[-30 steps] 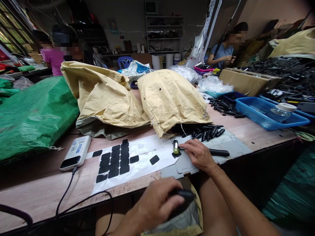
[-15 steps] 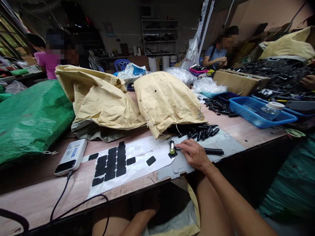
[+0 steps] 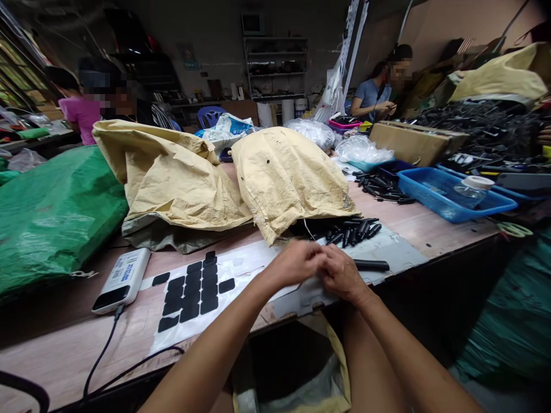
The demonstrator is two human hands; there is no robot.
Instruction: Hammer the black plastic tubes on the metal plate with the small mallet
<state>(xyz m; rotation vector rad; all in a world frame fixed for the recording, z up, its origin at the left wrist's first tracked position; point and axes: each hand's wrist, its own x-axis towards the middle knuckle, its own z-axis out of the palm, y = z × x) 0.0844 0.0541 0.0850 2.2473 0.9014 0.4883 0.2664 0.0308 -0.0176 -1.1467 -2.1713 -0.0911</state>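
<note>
My left hand [image 3: 298,264] and my right hand [image 3: 343,272] meet over the grey sheet [image 3: 402,253] near the table's front edge. The left one is smeared by motion, its fingertips against the right fingers. Curled fingers close my right hand, and whatever they hold is hidden. Just right of it lies a thick black rod [image 3: 372,265]. Several black tubular pieces [image 3: 355,232] are heaped behind the hands. To the left, rows of black rounded-square pads [image 3: 190,291] lie on white backing paper [image 3: 174,339].
Two beige sacks [image 3: 293,172] [image 3: 172,183] and a green sack [image 3: 55,201] stand behind. A white power bank [image 3: 123,280] with a cable lies left. A blue tray [image 3: 447,198] holds a jar [image 3: 471,192]. An open sack [image 3: 297,364] is below the table edge. Other people sit farther back.
My left hand has risen from below the table edge to meet my right hand. The small silver and yellow-green cylinder at my right fingertips is now out of sight.
</note>
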